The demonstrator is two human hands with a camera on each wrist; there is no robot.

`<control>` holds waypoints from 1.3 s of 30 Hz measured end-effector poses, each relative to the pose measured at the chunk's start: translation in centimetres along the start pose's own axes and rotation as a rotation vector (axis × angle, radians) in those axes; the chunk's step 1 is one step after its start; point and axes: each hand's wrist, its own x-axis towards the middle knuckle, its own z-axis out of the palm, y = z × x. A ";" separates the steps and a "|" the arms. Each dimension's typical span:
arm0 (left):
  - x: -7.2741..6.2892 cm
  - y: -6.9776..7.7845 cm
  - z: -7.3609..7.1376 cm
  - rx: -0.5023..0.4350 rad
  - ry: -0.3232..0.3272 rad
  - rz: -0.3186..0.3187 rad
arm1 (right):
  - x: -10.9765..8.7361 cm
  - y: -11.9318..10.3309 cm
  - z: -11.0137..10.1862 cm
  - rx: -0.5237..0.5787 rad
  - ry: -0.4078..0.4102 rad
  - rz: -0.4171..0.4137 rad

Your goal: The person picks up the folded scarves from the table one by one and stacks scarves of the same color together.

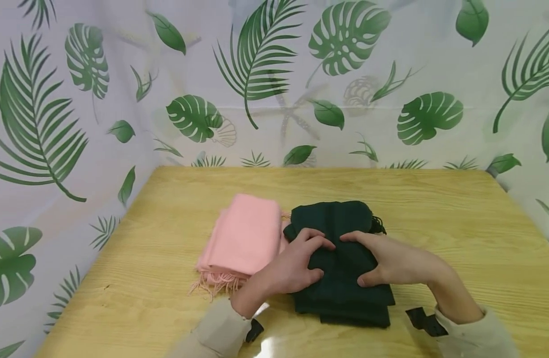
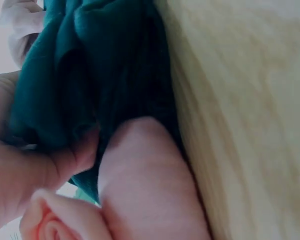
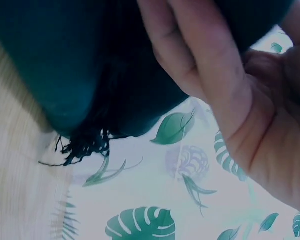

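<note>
A dark green scarf [image 1: 337, 219], folded into a thick layered bundle, lies on the table in the head view. My left hand [image 1: 296, 263] rests on its left part with bent, spread fingers. On the right part, my right hand [image 1: 397, 258] touches the cloth with fingers stretched toward the left hand and thumb apart. Close up in the left wrist view, fingers press against loose folds of the green cloth [image 2: 110, 50]. Dark fringe [image 3: 90, 142] hangs from the scarf's far edge in the right wrist view, where straight fingers lie along the fabric.
A folded pink scarf [image 1: 247, 233] with fringe toward the near side lies directly left of the green one. Both are on a wooden table [image 1: 144, 278]. A leaf-patterned cloth wall [image 1: 265, 134] encloses the back and sides.
</note>
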 end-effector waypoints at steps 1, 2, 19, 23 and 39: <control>-0.2 -0.1 0.1 0.011 -0.007 -0.015 | 0.2 0.1 0.0 -0.008 -0.012 -0.001; -0.3 -0.3 0.2 0.023 -0.016 -0.028 | 0.3 0.2 0.1 -0.008 -0.025 0.009; -0.1 0.1 0.4 0.257 -0.073 0.086 | -0.2 1.5 -0.8 0.198 -0.079 0.257; -0.4 0.0 0.5 0.336 -0.121 0.050 | 0.1 1.6 -0.6 0.177 -0.086 0.261; -1.0 0.5 1.1 0.537 -0.220 -0.061 | 1.0 2.6 0.3 0.164 -0.148 0.357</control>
